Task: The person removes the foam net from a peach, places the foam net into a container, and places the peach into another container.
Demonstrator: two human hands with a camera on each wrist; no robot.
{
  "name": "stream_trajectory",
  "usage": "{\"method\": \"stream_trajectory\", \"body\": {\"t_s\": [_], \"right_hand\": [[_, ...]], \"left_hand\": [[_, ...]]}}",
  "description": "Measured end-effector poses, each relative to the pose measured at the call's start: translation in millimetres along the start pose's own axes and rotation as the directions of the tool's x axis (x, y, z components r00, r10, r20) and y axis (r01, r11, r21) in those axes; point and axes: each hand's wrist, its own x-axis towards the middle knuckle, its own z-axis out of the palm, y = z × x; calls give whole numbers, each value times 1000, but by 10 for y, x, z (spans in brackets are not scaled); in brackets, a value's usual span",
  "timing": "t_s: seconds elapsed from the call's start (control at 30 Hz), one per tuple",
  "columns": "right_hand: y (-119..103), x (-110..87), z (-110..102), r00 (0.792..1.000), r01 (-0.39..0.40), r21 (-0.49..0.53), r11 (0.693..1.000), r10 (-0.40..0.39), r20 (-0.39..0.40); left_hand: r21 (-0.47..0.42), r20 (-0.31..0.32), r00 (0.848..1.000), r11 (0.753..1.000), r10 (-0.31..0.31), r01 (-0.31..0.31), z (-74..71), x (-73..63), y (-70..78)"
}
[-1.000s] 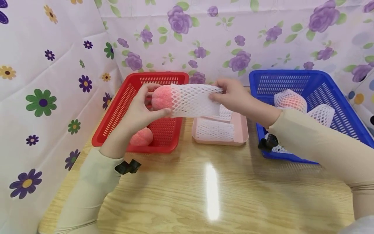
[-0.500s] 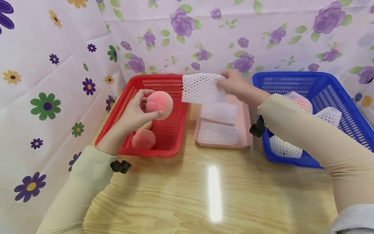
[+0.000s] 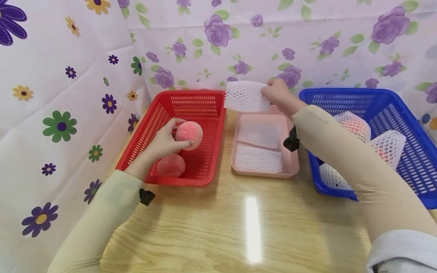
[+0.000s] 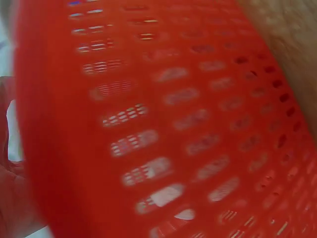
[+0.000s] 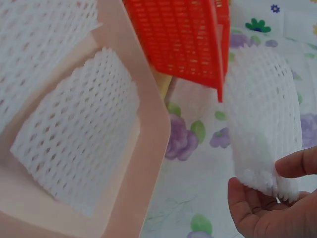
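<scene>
In the head view my left hand (image 3: 164, 141) grips a pink peach (image 3: 190, 133) low over the red basket (image 3: 212, 159). Below it in the basket lies another peach (image 3: 172, 165). Thumb and fingers of my right hand (image 3: 278, 94) pinch one end of a white foam net sleeve (image 3: 246, 96), which hangs flat behind the pink tray (image 3: 290, 167). The right wrist view shows this sleeve (image 5: 262, 109) with nothing visible inside. Basket wall (image 4: 148, 114) fills most of the left wrist view, with part of a hand at its left edge.
More foam net sleeves (image 3: 258, 159) lie in the pink tray. The blue basket (image 3: 379, 94) at the right contains net-covered peaches (image 3: 355, 125), partly hidden by the right forearm. Floral cloth (image 3: 205, 45) stands behind and to the left of the wooden table (image 3: 191, 227).
The sleeve has come off the peach's end. My left hand has lowered the peach into the red basket's space, while my right hand has drawn the sleeve up and away to the right.
</scene>
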Motion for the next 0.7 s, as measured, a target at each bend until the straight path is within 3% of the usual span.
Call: {"method": "stream_trajectory", "body": {"t_s": [0.17,0.4,0.7], "right_hand": [[60,163,97,998,28,-60,998,-32,-56],[163,332,118,998,-15,-210,978,1,-65],[494,452,163,997,-64,-189,980,54,-55]], "left_hand": [[61,26,999,998,-23,22,62,47,-88],[167,57,997,985,-49,39,211,108,-166],[164,128,990,986,-53,32,232,94,-249]]}}
